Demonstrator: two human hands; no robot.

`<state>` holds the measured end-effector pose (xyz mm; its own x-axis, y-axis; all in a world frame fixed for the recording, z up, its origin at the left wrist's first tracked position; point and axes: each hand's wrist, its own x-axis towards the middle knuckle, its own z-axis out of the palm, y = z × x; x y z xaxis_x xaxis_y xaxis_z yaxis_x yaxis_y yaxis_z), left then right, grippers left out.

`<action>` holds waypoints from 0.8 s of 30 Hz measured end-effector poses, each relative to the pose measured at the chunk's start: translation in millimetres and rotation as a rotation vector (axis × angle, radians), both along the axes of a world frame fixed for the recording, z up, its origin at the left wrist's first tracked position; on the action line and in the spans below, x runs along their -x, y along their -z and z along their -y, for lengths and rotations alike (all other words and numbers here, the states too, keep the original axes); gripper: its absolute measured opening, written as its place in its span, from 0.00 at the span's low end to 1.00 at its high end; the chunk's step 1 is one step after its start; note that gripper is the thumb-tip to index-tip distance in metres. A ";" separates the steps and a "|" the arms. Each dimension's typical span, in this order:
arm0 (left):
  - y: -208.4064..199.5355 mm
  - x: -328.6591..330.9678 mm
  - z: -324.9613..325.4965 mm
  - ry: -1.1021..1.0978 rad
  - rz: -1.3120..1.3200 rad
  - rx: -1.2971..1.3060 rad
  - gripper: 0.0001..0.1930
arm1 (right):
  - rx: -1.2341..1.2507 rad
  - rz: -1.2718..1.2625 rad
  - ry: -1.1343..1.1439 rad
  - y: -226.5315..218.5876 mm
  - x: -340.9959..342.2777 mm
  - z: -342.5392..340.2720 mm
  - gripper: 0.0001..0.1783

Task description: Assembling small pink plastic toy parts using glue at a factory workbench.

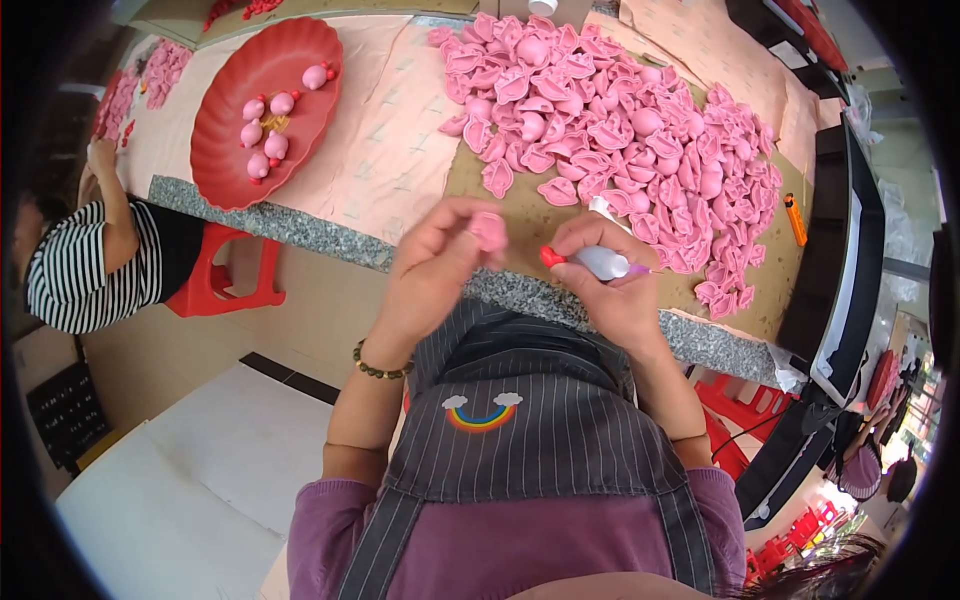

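Just over the table's front edge, my left hand (428, 262) pinches a pink moulded piece (487, 231) between thumb and fingers; it is slightly blurred. To its right, my right hand (622, 302) is closed round a small translucent squeeze bottle (603, 262) whose thin purple tip points right. Between the thumb and forefinger of that hand sits a small shiny red piece (551, 257). The two hands are a short way apart. Beyond them spreads a large heap of pink hollow half-shell pieces (610, 120) with wavy rims.
A red scalloped tray (222, 150) holds several round pink pieces with red bits. An orange-handled tool (795, 219) lies right of the heap. A person in a striped top (90, 255) works at the far left beside a red stool (225, 275). A speckled stone edge (340, 238) borders the table.
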<state>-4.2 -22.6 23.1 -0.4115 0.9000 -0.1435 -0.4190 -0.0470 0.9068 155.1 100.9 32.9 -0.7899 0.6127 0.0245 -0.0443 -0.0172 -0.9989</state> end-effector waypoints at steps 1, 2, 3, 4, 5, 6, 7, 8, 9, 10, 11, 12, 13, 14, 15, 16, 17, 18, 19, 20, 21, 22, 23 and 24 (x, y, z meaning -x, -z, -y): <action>1.7 -7.7 -3.5 0.112 0.361 -0.144 0.11 | 0.001 0.002 -0.009 1.0 -1.2 -1.6 0.11; 2.6 -12.7 -5.9 0.103 0.361 -0.145 0.11 | -0.033 -0.001 0.009 3.1 -2.4 -3.7 0.12; 3.3 -16.5 -8.3 0.123 0.413 -0.131 0.12 | -0.068 -0.004 0.027 4.0 -3.4 -5.1 0.13; 4.1 -19.0 -10.4 0.145 0.465 -0.117 0.13 | -0.068 -0.003 0.020 3.4 -3.8 -5.4 0.13; 3.2 -21.0 -12.5 0.137 0.465 -0.118 0.13 | -0.051 0.002 0.050 1.9 -4.5 -5.2 0.13; 0.9 -22.4 -14.6 0.140 0.482 -0.093 0.14 | -0.034 0.007 0.079 -0.2 -5.4 -5.1 0.13; 0.0 -22.6 -16.0 0.146 0.499 -0.066 0.15 | -0.033 0.008 0.076 -4.7 -5.9 -4.2 0.13; 0.1 -22.8 -17.1 0.142 0.499 -0.066 0.15 | 0.087 0.077 0.107 -11.0 -6.4 -3.4 0.13; 0.4 -22.7 -18.1 0.126 0.471 -0.093 0.14 | 0.208 0.146 0.137 -14.0 -6.6 -3.2 0.12; 0.4 -23.0 -19.0 0.112 0.444 -0.121 0.14 | 0.208 0.147 0.137 -13.8 -7.5 -3.7 0.12; 1.5 -22.4 -19.0 0.111 0.445 -0.120 0.14 | 0.180 0.103 0.145 -13.4 -8.3 -4.8 0.11; 3.6 -21.4 -18.5 0.157 0.409 -0.127 0.14 | 0.151 0.058 0.154 -12.7 -8.9 -6.2 0.11; 5.6 -21.3 -18.1 0.201 0.373 -0.134 0.13 | 0.151 0.059 0.153 -10.2 -8.8 -9.1 0.11; 7.6 -22.9 -18.3 0.200 0.373 -0.135 0.13 | -0.018 0.026 0.150 -6.3 -8.4 -12.4 0.10; 9.6 -25.4 -19.0 0.181 0.387 -0.145 0.13 | -0.187 -0.006 0.146 -3.7 -8.6 -14.1 0.10; 10.7 -27.5 -20.8 0.163 0.400 -0.156 0.12 | -0.190 -0.006 0.147 -2.3 -8.8 -14.5 0.10; 10.3 -29.7 -22.3 0.164 0.401 -0.159 0.12 | -0.200 0.016 0.166 -1.4 -8.7 -14.2 0.10; 9.5 -32.3 -23.6 0.086 0.404 -0.137 0.11 | -0.210 0.038 0.186 -1.4 -8.5 -14.0 0.10; 9.4 -34.8 -24.4 0.007 0.408 -0.113 0.10 | -0.212 0.040 0.185 -2.8 -8.6 -12.4 0.10; 9.5 -36.5 -26.0 0.007 0.410 -0.114 0.10 | -0.169 0.043 0.208 -5.7 -8.7 -10.6 0.10; 9.8 -38.1 -27.5 -0.058 0.392 -0.100 0.10 | -0.125 0.046 0.230 -8.1 -9.4 -9.3 0.10; 9.7 -39.0 -28.2 -0.124 0.372 -0.086 0.10 | -0.125 0.046 0.227 -10.2 -9.9 -8.0 0.10; 9.9 -40.5 -28.7 -0.128 0.372 -0.086 0.10 | -0.124 0.051 0.238 -12.0 -10.3 -6.8 0.10; 10.1 -42.4 -28.9 -0.144 0.343 -0.099 0.10 | -0.122 0.055 0.248 -12.7 -10.4 -5.6 0.10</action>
<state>38.2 6.3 13.1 -0.4777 0.8532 -0.2095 -0.6797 -0.2079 0.7034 165.5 106.5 45.6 -0.6183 0.7827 0.0713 0.0221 0.1081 -0.9939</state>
